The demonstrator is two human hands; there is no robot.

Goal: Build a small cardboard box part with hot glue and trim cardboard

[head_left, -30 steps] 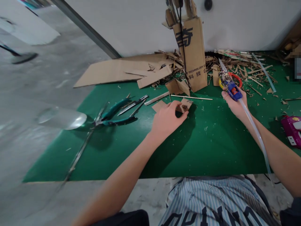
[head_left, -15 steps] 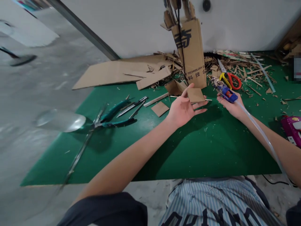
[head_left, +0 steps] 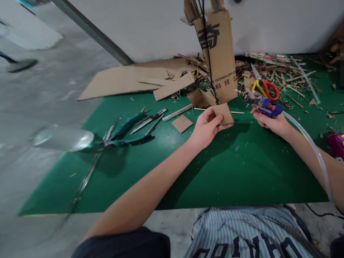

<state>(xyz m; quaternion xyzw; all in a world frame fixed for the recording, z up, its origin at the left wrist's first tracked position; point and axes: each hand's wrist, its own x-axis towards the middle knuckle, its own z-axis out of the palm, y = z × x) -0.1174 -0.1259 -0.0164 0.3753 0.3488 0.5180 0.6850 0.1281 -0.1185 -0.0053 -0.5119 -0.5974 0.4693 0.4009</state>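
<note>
Here's the left hand (head_left: 206,127), thumb flat on top and fingers underneath, closed on a small card (head_left: 224,114) just above the table (head_left: 255,172), face tipped up. Over on the right, the right hand (head_left: 272,122) is wrapped round the glue gun (head_left: 264,104), its nozzle pointing left and far, apart from the card; whether a finger presses the trigger, I can't tell. A clear glue stick (head_left: 311,134) curves out the back towards the near right.

Looks like the ready stage of a gluing step: card presented, gun in hand. The next move, I'd judge, calls for a steady card and the nozzle brought to its edge, with fingertips clear of the hot end.

Just left of the left hand lies a second square (head_left: 182,124). Beyond the card, a thin rod (head_left: 238,113) and the tall printed box (head_left: 221,61). Scissors (head_left: 271,90) sit just beyond the gun, by a heap of scraps (head_left: 290,77). Farther left: knife (head_left: 149,121), then pliers (head_left: 129,141).
</note>
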